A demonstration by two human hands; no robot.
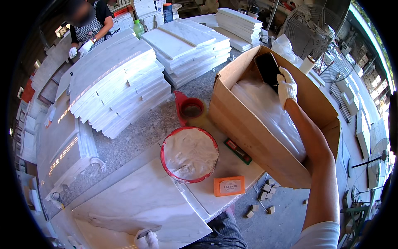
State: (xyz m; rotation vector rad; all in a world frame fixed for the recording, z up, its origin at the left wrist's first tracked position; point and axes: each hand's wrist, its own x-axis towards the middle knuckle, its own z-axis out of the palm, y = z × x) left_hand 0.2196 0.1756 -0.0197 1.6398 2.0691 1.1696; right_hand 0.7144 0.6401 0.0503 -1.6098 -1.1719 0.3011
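Note:
My right hand (287, 88), in a white knit glove, grips a black smartphone (267, 68) by its edge above an open cardboard box (244, 114). Clear plastic wrap (265, 101) lies inside the box beneath the phone. At the lower edge my left hand (147, 240), also gloved, is closed around a putty knife, its metal blade (150, 230) over a grey-veined white marble slab (141, 203). A red-rimmed bucket of whitish paste (190, 154) stands between my hands. Near it lie an orange hand pad (229, 186) and a small green and red box (238, 151).
Stacked marble tiles (120, 83) rise at the left, with another stack (186, 43) farther back. A tape dispenser (190, 108) sits behind the bucket. Small blocks (267, 193) lie on the floor. A large fan (311, 31) stands far right; a gloved co-worker (93, 33) is far left.

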